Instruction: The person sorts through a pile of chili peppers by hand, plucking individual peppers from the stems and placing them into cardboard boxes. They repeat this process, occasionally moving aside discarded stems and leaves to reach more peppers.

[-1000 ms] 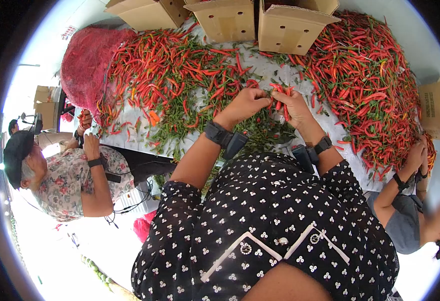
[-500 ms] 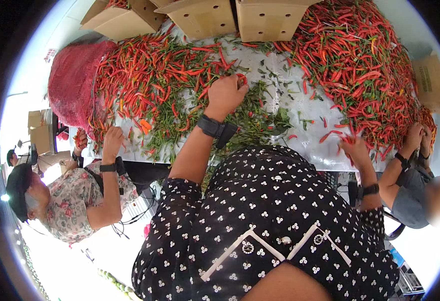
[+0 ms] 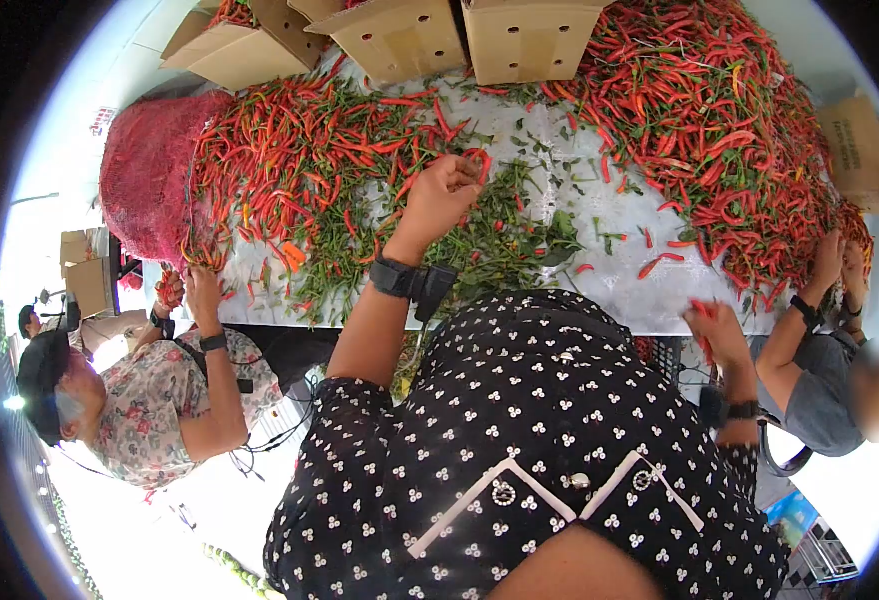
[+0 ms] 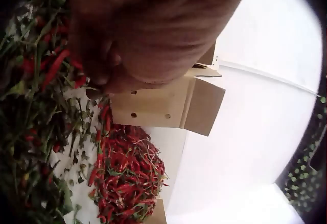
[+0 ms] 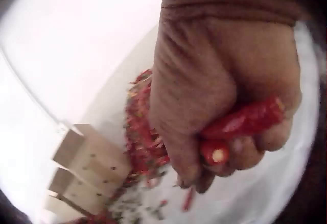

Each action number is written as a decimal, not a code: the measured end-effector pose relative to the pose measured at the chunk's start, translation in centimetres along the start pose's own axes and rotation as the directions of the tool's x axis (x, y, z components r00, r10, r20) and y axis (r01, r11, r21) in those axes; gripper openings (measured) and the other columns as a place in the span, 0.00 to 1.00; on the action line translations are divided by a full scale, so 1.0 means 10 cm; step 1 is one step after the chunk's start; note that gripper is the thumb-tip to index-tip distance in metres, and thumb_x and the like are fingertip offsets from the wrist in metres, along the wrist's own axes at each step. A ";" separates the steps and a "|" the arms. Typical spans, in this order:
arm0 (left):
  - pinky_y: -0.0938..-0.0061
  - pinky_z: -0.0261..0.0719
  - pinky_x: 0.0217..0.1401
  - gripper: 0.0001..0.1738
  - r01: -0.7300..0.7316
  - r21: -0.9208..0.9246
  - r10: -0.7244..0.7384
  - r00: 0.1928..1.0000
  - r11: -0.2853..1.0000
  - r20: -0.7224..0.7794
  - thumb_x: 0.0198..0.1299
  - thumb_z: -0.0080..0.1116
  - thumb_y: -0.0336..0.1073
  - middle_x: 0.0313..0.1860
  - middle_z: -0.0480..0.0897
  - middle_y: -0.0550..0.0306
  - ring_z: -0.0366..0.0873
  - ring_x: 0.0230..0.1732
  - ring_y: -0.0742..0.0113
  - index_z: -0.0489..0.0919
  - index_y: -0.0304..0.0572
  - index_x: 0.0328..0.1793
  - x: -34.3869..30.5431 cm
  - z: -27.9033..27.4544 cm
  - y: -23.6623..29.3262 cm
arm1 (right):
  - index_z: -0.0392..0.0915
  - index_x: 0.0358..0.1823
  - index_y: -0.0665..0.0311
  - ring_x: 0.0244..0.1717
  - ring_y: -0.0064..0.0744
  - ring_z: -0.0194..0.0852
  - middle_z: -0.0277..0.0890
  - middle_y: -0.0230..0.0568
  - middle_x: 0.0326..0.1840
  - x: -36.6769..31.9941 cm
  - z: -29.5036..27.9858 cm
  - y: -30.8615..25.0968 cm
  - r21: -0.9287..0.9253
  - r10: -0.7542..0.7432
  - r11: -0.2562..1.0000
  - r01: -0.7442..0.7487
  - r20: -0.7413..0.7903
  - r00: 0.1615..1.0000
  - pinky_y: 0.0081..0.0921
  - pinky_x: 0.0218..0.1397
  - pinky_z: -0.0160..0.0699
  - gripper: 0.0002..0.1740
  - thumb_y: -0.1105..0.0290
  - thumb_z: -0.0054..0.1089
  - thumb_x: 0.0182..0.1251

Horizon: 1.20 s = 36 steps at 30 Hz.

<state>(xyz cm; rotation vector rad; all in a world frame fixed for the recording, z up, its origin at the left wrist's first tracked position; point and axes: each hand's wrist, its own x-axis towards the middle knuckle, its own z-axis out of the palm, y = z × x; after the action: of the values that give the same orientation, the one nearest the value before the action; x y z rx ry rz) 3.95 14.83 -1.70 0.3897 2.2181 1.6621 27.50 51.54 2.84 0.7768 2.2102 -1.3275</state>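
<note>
We see at least two slender, pale-ended red chili peppers [image 5: 245,120] clutched in the right hand [image 5: 214,91], its fingers curled tightly round them, by the near edge of the white-covered desk [image 3: 614,292]. The left hand [image 3: 441,198], fingers bent, is beside a curved red pepper [image 3: 486,164] and a scatter of green stems [image 3: 509,240]; we cannot tell whether it pinches anything. Beyond, we find a tan cardboard box [image 3: 532,45] with round holes.
</note>
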 end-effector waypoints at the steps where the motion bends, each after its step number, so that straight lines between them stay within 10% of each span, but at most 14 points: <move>1: 0.78 0.73 0.38 0.14 -0.009 -0.003 0.009 1.000 1.000 -0.004 0.50 0.55 0.27 0.33 0.79 0.57 0.76 0.35 0.74 0.72 0.33 0.45 -0.02 0.02 0.07 | 0.70 0.18 0.61 0.12 0.14 0.50 0.59 0.23 0.11 0.13 0.09 -0.29 0.077 -0.120 0.990 0.118 0.024 0.993 0.18 0.16 0.50 0.13 0.63 0.59 0.54; 6: 0.80 0.71 0.36 0.09 -0.140 -0.179 0.160 0.981 0.974 0.106 0.51 0.55 0.25 0.29 0.73 0.61 0.71 0.33 0.78 0.69 0.35 0.38 -0.08 0.17 0.32 | 0.74 0.27 0.62 0.14 0.12 0.56 0.62 0.22 0.15 0.97 0.78 -1.26 0.556 -0.396 0.800 0.227 0.205 0.895 0.15 0.13 0.50 0.10 0.63 0.60 0.56; 12: 0.81 0.70 0.38 0.09 -0.133 -0.120 0.145 0.984 0.984 0.105 0.50 0.54 0.22 0.31 0.69 0.66 0.69 0.36 0.81 0.67 0.36 0.37 -0.13 0.15 0.32 | 0.75 0.28 0.63 0.16 0.15 0.59 0.66 0.25 0.17 1.12 1.39 -1.92 0.576 -0.423 0.790 0.208 0.267 0.866 0.16 0.16 0.57 0.09 0.67 0.64 0.53; 17: 0.73 0.70 0.30 0.09 -0.110 0.066 0.115 0.991 0.992 -0.063 0.45 0.56 0.27 0.25 0.75 0.55 0.74 0.28 0.70 0.69 0.36 0.32 -0.10 0.18 0.09 | 0.73 0.25 0.67 0.18 0.16 0.64 0.69 0.29 0.19 1.11 1.54 -1.86 0.263 -0.619 0.762 0.592 0.027 0.785 0.19 0.20 0.64 0.11 0.66 0.61 0.55; 19: 0.65 0.72 0.29 0.09 -0.109 0.479 0.240 0.945 0.871 -0.222 0.45 0.56 0.33 0.24 0.77 0.49 0.77 0.28 0.56 0.72 0.37 0.32 -0.08 0.20 0.06 | 0.72 0.25 0.66 0.18 0.17 0.64 0.70 0.32 0.20 1.07 1.49 -1.87 0.450 -0.586 0.721 0.527 -0.010 0.810 0.20 0.21 0.64 0.11 0.66 0.60 0.55; 28: 0.59 0.75 0.28 0.11 0.022 0.881 0.228 0.962 0.473 -0.147 0.48 0.58 0.39 0.21 0.78 0.50 0.77 0.27 0.49 0.78 0.44 0.36 0.25 0.29 -0.14 | 0.72 0.27 0.65 0.19 0.26 0.69 0.72 0.37 0.21 1.47 1.30 -1.56 0.874 -0.329 0.485 -0.014 0.197 0.924 0.20 0.20 0.63 0.10 0.66 0.56 0.58; 36: 0.60 0.74 0.33 0.10 -0.315 0.621 0.395 0.919 0.718 0.010 0.48 0.58 0.33 0.31 0.76 0.48 0.75 0.32 0.48 0.77 0.38 0.37 -0.05 0.24 0.03 | 0.74 0.35 0.65 0.22 0.27 0.72 0.74 0.36 0.27 1.62 1.48 -1.56 0.760 -0.236 0.639 -0.119 0.341 0.910 0.22 0.24 0.72 0.11 0.69 0.64 0.53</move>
<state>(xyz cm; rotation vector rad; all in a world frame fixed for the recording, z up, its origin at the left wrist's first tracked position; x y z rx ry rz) 5.44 16.82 -1.98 0.9579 2.9005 1.0695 6.36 36.19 -3.74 0.5907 1.2773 -2.2806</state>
